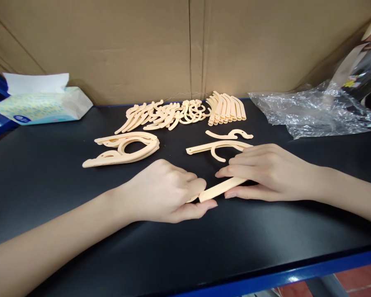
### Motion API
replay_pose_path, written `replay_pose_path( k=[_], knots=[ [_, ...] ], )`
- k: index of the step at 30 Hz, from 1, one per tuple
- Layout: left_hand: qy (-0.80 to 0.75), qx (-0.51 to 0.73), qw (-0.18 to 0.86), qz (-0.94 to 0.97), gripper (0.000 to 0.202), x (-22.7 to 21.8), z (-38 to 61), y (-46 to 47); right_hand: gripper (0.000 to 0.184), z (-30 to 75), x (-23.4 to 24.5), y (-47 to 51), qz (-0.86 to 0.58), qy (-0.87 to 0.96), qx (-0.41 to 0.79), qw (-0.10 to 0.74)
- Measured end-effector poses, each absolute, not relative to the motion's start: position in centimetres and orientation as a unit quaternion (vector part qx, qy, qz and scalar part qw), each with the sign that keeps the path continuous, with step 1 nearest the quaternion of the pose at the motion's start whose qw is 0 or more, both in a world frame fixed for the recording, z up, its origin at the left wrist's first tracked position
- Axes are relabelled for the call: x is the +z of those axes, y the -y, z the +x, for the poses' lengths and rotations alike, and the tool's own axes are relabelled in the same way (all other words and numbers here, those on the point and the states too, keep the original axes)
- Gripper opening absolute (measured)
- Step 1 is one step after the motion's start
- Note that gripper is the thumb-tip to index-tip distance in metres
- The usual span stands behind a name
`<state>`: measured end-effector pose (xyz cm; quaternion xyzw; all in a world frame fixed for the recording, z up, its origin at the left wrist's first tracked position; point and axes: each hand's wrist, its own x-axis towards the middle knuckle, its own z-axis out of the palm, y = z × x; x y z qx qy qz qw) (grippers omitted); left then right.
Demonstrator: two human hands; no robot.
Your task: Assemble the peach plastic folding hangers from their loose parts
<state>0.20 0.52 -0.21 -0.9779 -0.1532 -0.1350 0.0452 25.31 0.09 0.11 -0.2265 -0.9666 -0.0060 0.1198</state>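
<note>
Between my hands is a cream plastic hanger arm (pixel 221 189), slanting up to the right. My right hand (pixel 273 173) pinches its far end between thumb and fingers. My left hand (pixel 171 192) closes around the near end, its thumb underneath; a bit of cream plastic (pixel 193 199) shows there, mostly hidden by the fingers. Just beyond the right fingers lie another hanger arm (pixel 204 147), a curved hook (pixel 218 155) and a wavy hanger arm with a notch (pixel 225 135). Folded hangers (pixel 126 150) lie stacked beyond my left hand.
Along the back sit piles of loose notched arms (pixel 139 116), hooks (pixel 193 112) and straight hanger arms (pixel 227 108). A tissue pack (pixel 46 106) stands at the back left. Crinkled clear plastic bags (pixel 312 113) lie at the right. Cardboard (pixel 126 49) walls the black table's (pixel 160 255) back.
</note>
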Motion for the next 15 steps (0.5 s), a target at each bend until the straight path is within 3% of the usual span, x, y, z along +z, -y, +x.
replay_pose_path(
  k=[15],
  knots=[
    [0.215,-0.118,0.051,-0.968,0.04,-0.18,0.2,-0.76,0.046,25.32,0.22,0.12,-0.28,0.955,0.001,0.093]
  ],
)
